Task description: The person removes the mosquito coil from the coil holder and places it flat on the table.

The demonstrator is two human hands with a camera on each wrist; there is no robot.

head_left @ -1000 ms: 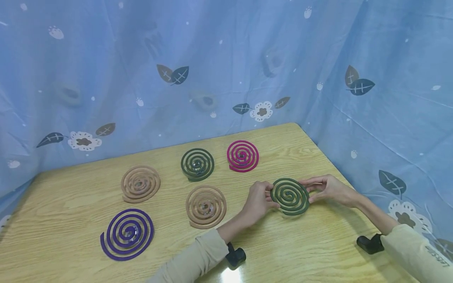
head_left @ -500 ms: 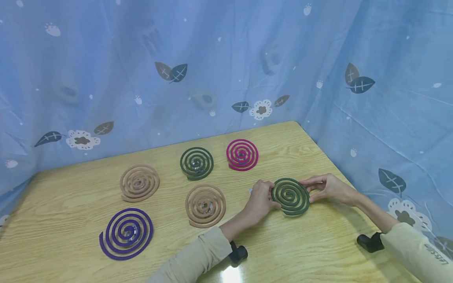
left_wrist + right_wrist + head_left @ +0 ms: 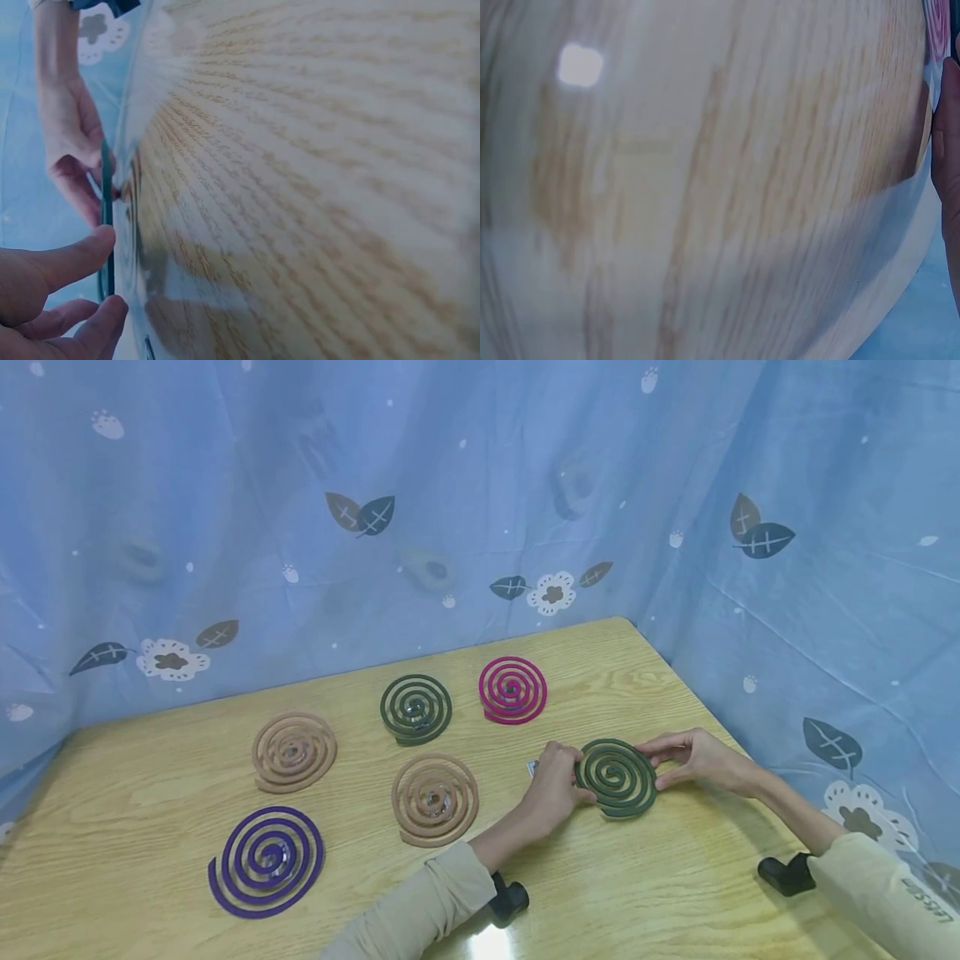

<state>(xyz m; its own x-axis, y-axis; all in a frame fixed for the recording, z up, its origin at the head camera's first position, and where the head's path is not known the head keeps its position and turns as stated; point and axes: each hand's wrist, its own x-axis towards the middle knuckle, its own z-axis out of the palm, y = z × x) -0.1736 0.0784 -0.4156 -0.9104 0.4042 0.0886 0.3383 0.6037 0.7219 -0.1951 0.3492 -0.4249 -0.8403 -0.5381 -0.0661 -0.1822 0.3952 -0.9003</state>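
Observation:
A dark green mosquito coil (image 3: 617,777) is held between both hands at the right of the table in the head view. My left hand (image 3: 553,787) pinches its left rim, thumb in front and fingers behind. On the opposite rim, the thumb and fingers of my right hand (image 3: 699,764) grip it. The left wrist view shows the coil (image 3: 106,217) edge-on, close over the table, between the left thumb and fingers. At the right border of the right wrist view, part of the right hand (image 3: 949,142) shows. A small shiny metal piece (image 3: 532,767) peeks out beside the left hand.
Left of the hands lie a tan coil (image 3: 435,839), a second tan coil (image 3: 295,789), a purple coil (image 3: 255,914), another green coil (image 3: 408,742) and a magenta coil (image 3: 513,722), with shiny pieces showing at their centres. Blue curtains (image 3: 465,460) border the wooden table (image 3: 637,893).
The left hand and the held coil have shifted very slightly to the right. The small metal piece beside the left hand has come into view. Both hands keep their grip.

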